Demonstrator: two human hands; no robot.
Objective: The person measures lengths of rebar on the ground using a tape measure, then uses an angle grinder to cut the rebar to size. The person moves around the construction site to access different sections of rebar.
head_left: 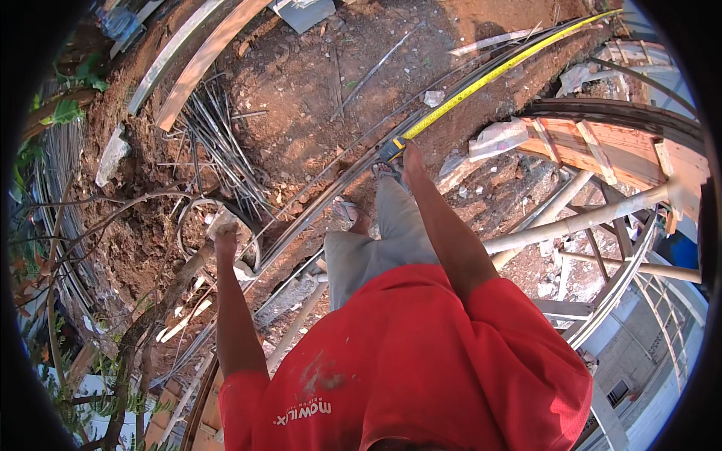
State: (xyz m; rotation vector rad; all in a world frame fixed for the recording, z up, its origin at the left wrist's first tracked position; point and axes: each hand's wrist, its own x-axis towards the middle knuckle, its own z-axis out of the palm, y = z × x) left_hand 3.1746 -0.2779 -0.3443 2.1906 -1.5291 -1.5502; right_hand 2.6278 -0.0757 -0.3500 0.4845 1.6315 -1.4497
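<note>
My right hand (411, 163) is closed at a tape measure (391, 149) with a dark and yellow case. Its yellow blade (481, 84) runs out to the far upper right, along a line of long thin steel bars (331, 190) on the ground. My left hand (226, 234) is lowered at the left, over a pale stone-like lump (222, 218) beside a round hoop (254, 248). Its fingers are mostly hidden, so whether it grips the lump does not show.
A pile of short steel rods (226, 154) lies on the reddish soil, far left. Two long boards (203, 64) stand beyond. Bare branches (143, 323) reach in at left. Right, wooden formwork panels (602, 150) and a bamboo pole (587, 223) stand over rubble.
</note>
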